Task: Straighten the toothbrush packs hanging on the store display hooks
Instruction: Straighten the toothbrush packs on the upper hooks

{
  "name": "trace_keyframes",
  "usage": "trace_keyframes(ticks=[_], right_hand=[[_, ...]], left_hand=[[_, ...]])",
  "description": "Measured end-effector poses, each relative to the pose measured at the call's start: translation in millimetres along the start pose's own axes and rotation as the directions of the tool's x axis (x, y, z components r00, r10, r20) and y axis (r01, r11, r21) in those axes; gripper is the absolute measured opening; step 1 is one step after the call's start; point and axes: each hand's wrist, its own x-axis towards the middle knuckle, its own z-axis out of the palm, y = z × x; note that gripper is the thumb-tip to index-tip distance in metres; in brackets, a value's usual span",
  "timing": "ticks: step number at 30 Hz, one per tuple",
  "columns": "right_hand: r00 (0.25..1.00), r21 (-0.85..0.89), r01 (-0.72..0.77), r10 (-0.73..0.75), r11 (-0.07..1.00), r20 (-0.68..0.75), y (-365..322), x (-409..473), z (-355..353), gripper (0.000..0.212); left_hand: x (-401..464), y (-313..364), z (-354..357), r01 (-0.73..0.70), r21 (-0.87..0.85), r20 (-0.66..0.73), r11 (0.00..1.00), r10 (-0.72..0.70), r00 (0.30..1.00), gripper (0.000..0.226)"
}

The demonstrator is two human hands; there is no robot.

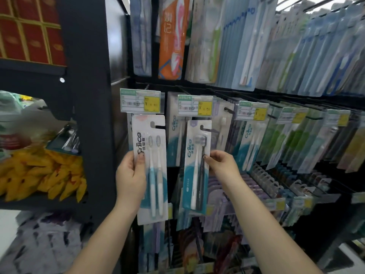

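Toothbrush packs are seen in the head view hanging in rows on black display hooks, and two front packs in the middle row are being handled at once. The white two-brush pack is gripped along its left edge by the left hand, thumb across the card face; its hang slot sits at the tip of its hook. The teal-and-white pack is pinched at its right edge by the right hand, and it hangs from the next hook to the right. Both packs are held with the long axis near vertical, brush heads up, printed faces outward; the white pack leans slightly, its bottom swung to the right. The step in hand appears to be the squaring of these two front packs. Next, each would probably need to be pushed back along its hook and released plumb under the price tags.
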Motion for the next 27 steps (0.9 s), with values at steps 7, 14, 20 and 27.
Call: trace_keyframes(ticks=[7, 14, 20, 27], right_hand=[[1.000, 0.026, 0.007, -0.007, 1.000, 0.024, -0.5, -3.2, 10.7, 0.016], [0.999, 0.038, 0.009, -0.010, 0.999, 0.034, -5.9, -6.6, 12.2, 0.015], [1.000, 0.043, 0.018, -0.019, 0.999, 0.024, -8.8, -7.3, 12.9, 0.014], [0.999, 0.096, 0.020, -0.025, 0.995, 0.048, -12.0, -8.3, 15.5, 0.016]], left_hand=[[15.3, 5.8, -12.8, -0.036, 0.018, 0.024, 0.999, 0.036, 0.999, 0.021], [27.4, 14.5, -15.6, -0.040, -0.019, 0.024, 0.999, 0.040, 0.999, 0.022], [33.5, 17.6, -15.0, -0.021, -0.030, 0.013, 0.999, 0.022, 1.000, 0.022], [45.3, 18.9, -15.4, -0.030, 0.012, 0.019, 0.999, 0.030, 0.999, 0.023]])
